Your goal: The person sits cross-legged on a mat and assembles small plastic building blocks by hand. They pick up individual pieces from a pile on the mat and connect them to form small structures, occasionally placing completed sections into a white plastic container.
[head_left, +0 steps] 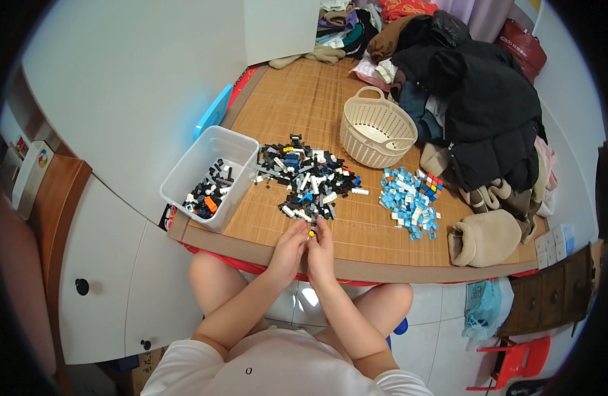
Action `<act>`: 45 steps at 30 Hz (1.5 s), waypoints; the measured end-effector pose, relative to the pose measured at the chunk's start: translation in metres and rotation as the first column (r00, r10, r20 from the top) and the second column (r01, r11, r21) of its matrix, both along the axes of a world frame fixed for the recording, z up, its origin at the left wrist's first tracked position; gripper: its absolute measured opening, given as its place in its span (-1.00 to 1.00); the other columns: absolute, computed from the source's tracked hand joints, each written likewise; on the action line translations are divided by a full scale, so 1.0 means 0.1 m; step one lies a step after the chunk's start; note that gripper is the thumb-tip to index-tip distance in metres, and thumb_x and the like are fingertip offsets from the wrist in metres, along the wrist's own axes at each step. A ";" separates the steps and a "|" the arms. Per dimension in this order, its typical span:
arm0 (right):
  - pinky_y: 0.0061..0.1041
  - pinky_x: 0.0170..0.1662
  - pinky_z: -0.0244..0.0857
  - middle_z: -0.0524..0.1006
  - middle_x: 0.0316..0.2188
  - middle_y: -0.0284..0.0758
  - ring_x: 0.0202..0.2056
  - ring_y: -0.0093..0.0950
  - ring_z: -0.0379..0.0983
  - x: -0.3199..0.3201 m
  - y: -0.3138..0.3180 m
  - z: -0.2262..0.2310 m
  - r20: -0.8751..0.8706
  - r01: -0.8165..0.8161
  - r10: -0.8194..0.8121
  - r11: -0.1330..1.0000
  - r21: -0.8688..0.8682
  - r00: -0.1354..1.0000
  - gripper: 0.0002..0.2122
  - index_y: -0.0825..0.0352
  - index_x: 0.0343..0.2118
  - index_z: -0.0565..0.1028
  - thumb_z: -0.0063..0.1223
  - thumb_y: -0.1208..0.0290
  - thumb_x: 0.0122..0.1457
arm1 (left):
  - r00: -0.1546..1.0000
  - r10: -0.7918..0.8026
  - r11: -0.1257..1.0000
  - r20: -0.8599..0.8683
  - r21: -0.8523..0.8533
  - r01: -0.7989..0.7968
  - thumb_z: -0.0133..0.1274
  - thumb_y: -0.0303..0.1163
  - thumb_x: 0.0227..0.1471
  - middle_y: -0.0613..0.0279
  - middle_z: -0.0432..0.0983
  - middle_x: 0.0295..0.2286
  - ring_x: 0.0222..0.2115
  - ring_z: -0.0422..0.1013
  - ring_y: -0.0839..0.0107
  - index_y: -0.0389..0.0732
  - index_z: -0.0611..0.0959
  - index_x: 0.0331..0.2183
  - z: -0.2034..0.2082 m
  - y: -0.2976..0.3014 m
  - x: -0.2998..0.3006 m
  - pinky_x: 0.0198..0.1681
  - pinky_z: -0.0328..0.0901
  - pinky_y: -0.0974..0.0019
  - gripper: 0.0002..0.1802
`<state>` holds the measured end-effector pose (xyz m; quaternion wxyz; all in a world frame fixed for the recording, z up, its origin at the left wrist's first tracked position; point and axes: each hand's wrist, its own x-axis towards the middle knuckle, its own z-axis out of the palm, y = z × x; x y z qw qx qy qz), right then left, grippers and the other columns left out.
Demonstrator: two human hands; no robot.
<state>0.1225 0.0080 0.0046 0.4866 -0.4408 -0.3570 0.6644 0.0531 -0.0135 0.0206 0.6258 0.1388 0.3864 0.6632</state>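
Observation:
Both hands meet at the near edge of a pile of mixed toy building bricks [307,178], mostly black, white and grey. My left hand [289,249] and my right hand [321,251] are cupped toward each other. Between them sit a few small bricks, a yellow piece [312,233] among them. The fingers are curled round these bricks, and their undersides are hidden. To the left stands a clear plastic bin [236,191] with more bricks at its bottom, one of them an orange brick [211,204].
Right of the pile lie blue and white pieces [404,201] with a puzzle cube [432,187]. A beige basket [376,129] stands behind them. Dark clothes [482,112] heap up at the right. A blue lid [213,111] leans behind the bin. The mat's padded edge [383,272] runs in front.

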 end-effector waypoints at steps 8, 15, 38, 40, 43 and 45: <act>-0.52 0.10 0.02 0.18 0.05 -0.19 0.09 -0.42 0.09 -0.03 -0.01 0.06 0.005 0.052 -0.052 0.999 0.009 0.999 -0.50 0.41 0.10 0.10 -0.32 0.74 0.00 | 0.997 -0.070 0.997 -0.029 -0.017 0.069 -0.22 -0.51 0.01 -0.02 0.07 0.05 0.09 0.03 0.32 -0.44 0.11 0.07 -0.05 0.02 -0.04 0.13 -0.03 0.34 -0.44; -0.50 0.12 -0.01 0.16 0.07 -0.16 0.09 -0.39 0.09 -0.01 0.00 0.03 -0.048 0.034 -0.034 0.999 0.003 0.998 -0.51 0.44 0.10 0.06 -0.36 0.74 0.04 | 0.996 -0.088 0.996 -0.012 -0.012 0.087 -0.24 -0.52 0.01 0.03 0.08 0.06 0.07 0.06 0.34 -0.41 0.12 0.08 0.06 0.00 0.06 0.11 -0.02 0.36 -0.44; -0.54 0.08 0.06 0.24 0.02 -0.15 0.05 -0.41 0.17 0.01 -0.10 0.15 -0.033 0.079 -0.077 0.995 0.060 0.996 -0.57 0.48 0.04 0.17 -0.34 0.75 0.04 | 1.000 -0.013 0.997 -0.027 0.075 0.015 -0.30 -0.57 0.01 0.01 0.08 0.07 0.12 -0.01 0.31 -0.44 0.13 0.06 -0.09 -0.03 0.17 0.15 -0.05 0.33 -0.47; -0.54 0.08 0.06 0.23 0.03 -0.15 0.05 -0.41 0.17 0.02 -0.09 0.12 -0.066 0.104 -0.099 0.993 0.065 0.993 -0.57 0.49 0.05 0.16 -0.36 0.75 0.05 | 0.999 0.000 0.998 -0.032 0.071 0.002 -0.30 -0.57 0.02 0.01 0.09 0.06 0.11 0.01 0.32 -0.44 0.14 0.06 -0.06 -0.03 0.20 0.14 -0.03 0.33 -0.48; -0.55 0.08 0.06 0.23 0.03 -0.14 0.05 -0.41 0.17 0.01 -0.09 0.06 -0.060 0.128 -0.122 0.985 0.115 0.991 -0.57 0.49 0.05 0.15 -0.38 0.75 0.05 | 0.999 0.002 0.997 -0.043 0.082 0.002 -0.32 -0.56 0.03 0.02 0.11 0.05 0.08 0.07 0.34 -0.42 0.15 0.06 -0.09 -0.03 0.22 0.11 0.01 0.34 -0.49; -0.55 0.08 0.06 0.22 0.03 -0.13 0.05 -0.41 0.17 0.02 -0.08 0.00 -0.036 0.126 -0.122 0.981 0.150 0.992 -0.57 0.50 0.06 0.14 -0.38 0.75 0.06 | 0.999 -0.003 0.998 -0.052 0.068 0.007 -0.32 -0.55 0.04 0.03 0.13 0.04 0.06 0.10 0.35 -0.41 0.16 0.06 -0.10 -0.03 0.24 0.10 0.03 0.35 -0.50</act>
